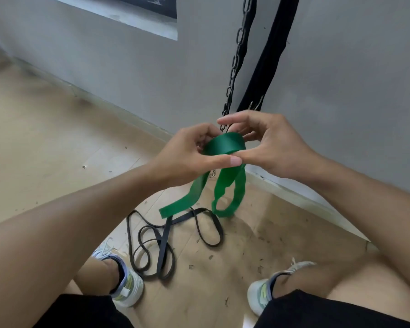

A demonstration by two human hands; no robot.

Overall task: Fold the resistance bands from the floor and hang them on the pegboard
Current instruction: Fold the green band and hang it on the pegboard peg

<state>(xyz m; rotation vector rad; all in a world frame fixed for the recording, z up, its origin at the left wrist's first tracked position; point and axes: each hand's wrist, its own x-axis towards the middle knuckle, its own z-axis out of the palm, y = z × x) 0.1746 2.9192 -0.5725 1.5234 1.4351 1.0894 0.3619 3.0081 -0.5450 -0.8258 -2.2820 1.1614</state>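
A wide green resistance band (225, 144) is held up between both hands at the centre of the view. My left hand (189, 155) pinches its folded top with thumb and fingers. My right hand (270, 145) grips the same fold from the right, its thumb meeting my left thumb. Two green loops hang down below the hands, one end (175, 208) to the left and one loop (227, 197) to the right. Thin black resistance bands (161, 242) lie tangled on the wooden floor between my feet. No pegboard is in view.
A black chain (237, 58) and a black strap (268, 55) hang against the grey wall just behind my hands. My two shoes (126, 285) (263, 292) flank the black bands. The wooden floor (45, 143) carries small bits of debris.
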